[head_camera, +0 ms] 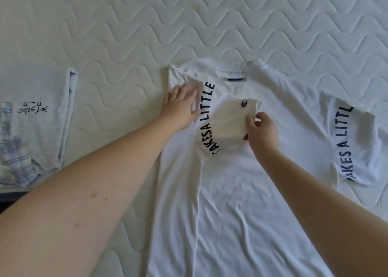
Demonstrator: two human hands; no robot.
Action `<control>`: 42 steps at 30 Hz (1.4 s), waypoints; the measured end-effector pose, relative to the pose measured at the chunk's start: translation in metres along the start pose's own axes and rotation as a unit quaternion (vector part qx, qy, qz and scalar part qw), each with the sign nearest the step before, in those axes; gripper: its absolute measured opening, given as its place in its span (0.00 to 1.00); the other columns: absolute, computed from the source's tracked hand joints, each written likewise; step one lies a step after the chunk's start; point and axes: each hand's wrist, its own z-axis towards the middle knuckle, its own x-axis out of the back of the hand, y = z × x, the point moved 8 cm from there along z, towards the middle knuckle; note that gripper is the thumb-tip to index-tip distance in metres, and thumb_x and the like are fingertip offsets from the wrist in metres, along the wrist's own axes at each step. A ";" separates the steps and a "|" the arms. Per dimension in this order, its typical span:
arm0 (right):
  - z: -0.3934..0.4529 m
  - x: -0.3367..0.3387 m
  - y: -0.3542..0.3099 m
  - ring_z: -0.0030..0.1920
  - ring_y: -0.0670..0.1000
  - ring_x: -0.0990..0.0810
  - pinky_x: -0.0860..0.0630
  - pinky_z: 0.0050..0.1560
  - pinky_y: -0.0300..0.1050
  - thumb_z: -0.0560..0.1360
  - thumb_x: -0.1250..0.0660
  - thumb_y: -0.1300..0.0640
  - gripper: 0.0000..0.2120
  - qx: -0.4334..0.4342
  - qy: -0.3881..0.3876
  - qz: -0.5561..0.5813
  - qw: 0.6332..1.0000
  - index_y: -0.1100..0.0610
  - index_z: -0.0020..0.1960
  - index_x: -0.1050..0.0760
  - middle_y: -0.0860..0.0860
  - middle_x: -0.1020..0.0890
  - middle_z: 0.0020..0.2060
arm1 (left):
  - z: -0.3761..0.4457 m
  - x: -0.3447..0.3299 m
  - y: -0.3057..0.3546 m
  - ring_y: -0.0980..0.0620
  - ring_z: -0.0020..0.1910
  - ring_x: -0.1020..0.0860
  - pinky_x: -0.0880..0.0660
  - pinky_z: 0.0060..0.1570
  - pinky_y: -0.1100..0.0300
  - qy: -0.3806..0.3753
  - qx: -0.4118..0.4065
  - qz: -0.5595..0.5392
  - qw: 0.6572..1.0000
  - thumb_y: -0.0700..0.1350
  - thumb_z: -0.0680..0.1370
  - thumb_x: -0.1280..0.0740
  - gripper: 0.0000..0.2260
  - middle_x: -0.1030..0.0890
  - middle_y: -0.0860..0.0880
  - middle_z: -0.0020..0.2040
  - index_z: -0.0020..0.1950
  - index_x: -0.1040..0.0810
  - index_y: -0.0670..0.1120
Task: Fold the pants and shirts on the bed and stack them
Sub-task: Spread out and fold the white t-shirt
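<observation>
- Broadly, spread across the quilted pale mattress of the bed (231,20): one large white cotton T-shirt (241,192) lying flat, collar at the far edge, hem running out of view at the bottom; judged only partly folded.
- Folded inward over the chest: that shirt's left sleeve (222,127), black lettering along its edge; right sleeve (352,146) not yet folded, lying out to the side with matching lettering. Judged left to do: second sleeve, body folds, then onto the stack.
- Well apart at the left edge: one pale grey folded garment with small dark script (39,112), judged already done; beside and partly over it, a blue-and-white checked cloth (14,157), crumpled, kind of garment unclear.
- Counted: one shirt in work, one folded piece, one checked piece; pants not clearly identifiable.
- Pressing the shoulder fold flat: left hand (180,106), fingers straight and spread.
- Pinching the cuff of the folded sleeve: right hand (262,131), fingers curled on the fabric.
</observation>
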 end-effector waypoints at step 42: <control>-0.097 -0.039 0.060 0.17 0.43 0.26 0.35 0.19 0.33 0.77 0.31 0.53 0.15 -0.105 -0.231 -0.154 0.955 0.60 0.35 0.26 0.46 0.22 0.19 | -0.167 -0.051 0.054 0.43 0.73 0.34 0.33 0.68 0.45 0.114 -0.113 -0.047 0.986 0.40 0.78 0.35 0.15 0.31 0.42 0.73 0.65 0.22 0.43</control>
